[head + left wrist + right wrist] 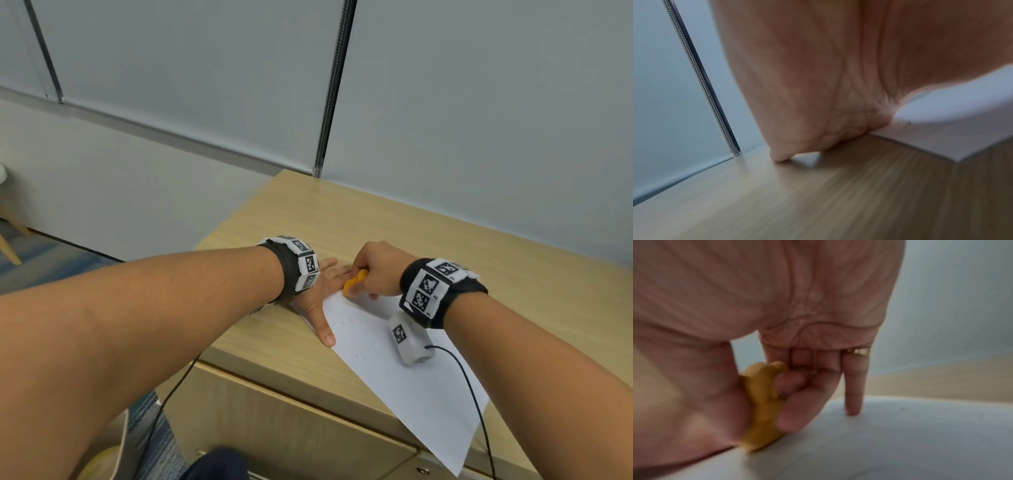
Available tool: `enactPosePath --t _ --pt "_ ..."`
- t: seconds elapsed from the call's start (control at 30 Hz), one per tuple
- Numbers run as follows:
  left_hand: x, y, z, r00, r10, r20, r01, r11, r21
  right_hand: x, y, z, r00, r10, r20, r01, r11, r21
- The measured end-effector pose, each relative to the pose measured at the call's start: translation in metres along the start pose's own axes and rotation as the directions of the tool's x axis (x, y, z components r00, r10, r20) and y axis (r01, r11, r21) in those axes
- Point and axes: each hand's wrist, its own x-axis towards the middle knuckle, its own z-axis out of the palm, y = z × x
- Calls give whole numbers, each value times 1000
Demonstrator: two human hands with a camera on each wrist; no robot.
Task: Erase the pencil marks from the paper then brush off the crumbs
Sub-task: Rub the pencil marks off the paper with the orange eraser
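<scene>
The left hand (317, 301) lies flat, fingers straight, pressing the paper (404, 383) on the surface (445, 236). The right hand (378, 270) grips an orange eraser (354, 282), seemingly touching the paper.

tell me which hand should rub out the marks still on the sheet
Right. The right hand already grips the yellow eraser against the paper, while the left hand lies flat pinning the sheet's corner.

No words or numbers clear enough to read. Only black-and-white square codes on the wrist bands (431, 289), with tiny print beside them, too small to make out. Faint pencil marks (359, 356) on the paper (421, 404), not letters.
</scene>
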Motion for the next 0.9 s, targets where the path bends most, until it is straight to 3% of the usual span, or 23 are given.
enactPosePath --t 0.13,0.2,0.3,0.37,0.5,0.53,0.7,0.9 --pt "11 -6 9 997 75 -26 -75 997 24 -20 -18 15 987 -139 83 141 990 -26" --pt "7 -6 6 997 71 -31 -71 997 24 -20 -10 14 986 -109 129 106 994 33" --pt "5 -5 5 1000 -20 -2 20 999 -31 -3 13 2 995 81 -51 -80 997 15" --pt "7 -7 7 999 -53 14 53 998 -26 2 14 4 986 120 -117 -120 993 8" --pt "10 -6 4 999 48 6 -49 998 43 -14 -12 17 995 -73 64 74 997 -17" --pt "9 -6 4 999 54 9 -54 998 36 -14 -11 15 994 -70 83 70 998 2" --pt "6 -7 6 999 -51 13 51 999 -14 8 15 -5 984 164 -72 -161 986 38" --pt "10 -7 3 999 41 25 -42 999 26 -25 -25 12 989 -83 121 89 995 -51"
